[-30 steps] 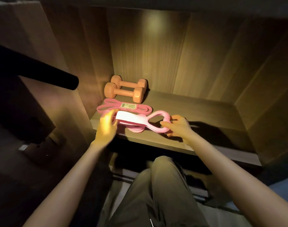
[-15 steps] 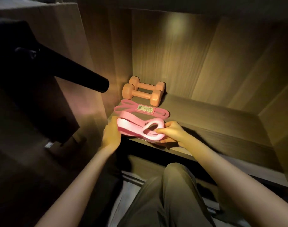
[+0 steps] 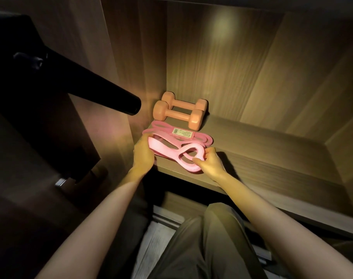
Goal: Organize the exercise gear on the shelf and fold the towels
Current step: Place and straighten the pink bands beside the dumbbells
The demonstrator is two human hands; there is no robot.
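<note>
Pink and rubbery, the looped band (image 3: 165,151) is bunched shorter than a second ago: the left hand (image 3: 143,156), fingers curled round its left end, and the right hand (image 3: 210,164), pinching the loop at its right end, have drawn together and nudged it back against the labelled flat band (image 3: 199,137) (which lies just in front of the two orange dumbbells (image 3: 179,115)), so this piece looks nearly stowed. It lies at the front left corner of the shelf (image 3: 272,158), a wide matte strap doubled over on the left and opening into two rounded loops on the right.
</note>
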